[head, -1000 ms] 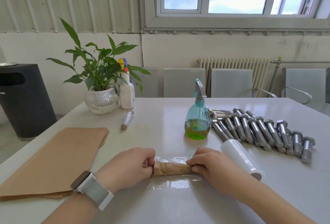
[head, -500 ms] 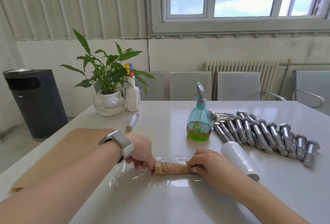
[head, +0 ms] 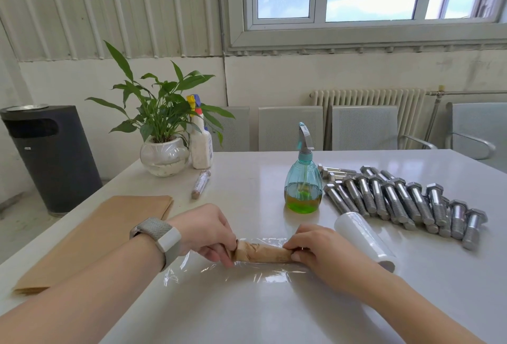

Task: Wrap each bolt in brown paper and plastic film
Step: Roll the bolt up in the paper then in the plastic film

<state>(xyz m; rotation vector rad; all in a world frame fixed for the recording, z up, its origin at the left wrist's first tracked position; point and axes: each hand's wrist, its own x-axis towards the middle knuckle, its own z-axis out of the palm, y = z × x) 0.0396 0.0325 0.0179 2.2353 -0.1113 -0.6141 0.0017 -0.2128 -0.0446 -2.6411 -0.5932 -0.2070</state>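
Left-hand fingers (head: 219, 254) were curled round the left end of the paper-wrapped bolt (head: 262, 252), pinching it; right-hand fingers (head: 295, 246) were curled and clamped on the right end. The left hand (head: 204, 230) and right hand (head: 323, 250) thus held the bolt level btwn them, low over the table (head: 247, 313), resting on or just above a sheet of plastic film (head: 233, 272) spread beneath it; exact contact couldn't be told. The film's far edge looked lifted behind the bolt, so the step was prob. rolling film round the paper. Just right of the right hand lay the film roll (head: 365, 236), and beyond it a heap of bare bolts (head: 406, 201), many w/o wrapping, so the task seemed early on. One finished bolt (head: 201, 184) lay near the plant (head: 162, 113); the brown paper stack (head: 109, 231) sat to the left, a spray bottle (head: 303, 179) behind. Risks: the thin film could cling to itself or crease if rolled w/ uneven tension; the paper might unroll if either pinch eased; the loose left flap of film could bunch under the wrist.
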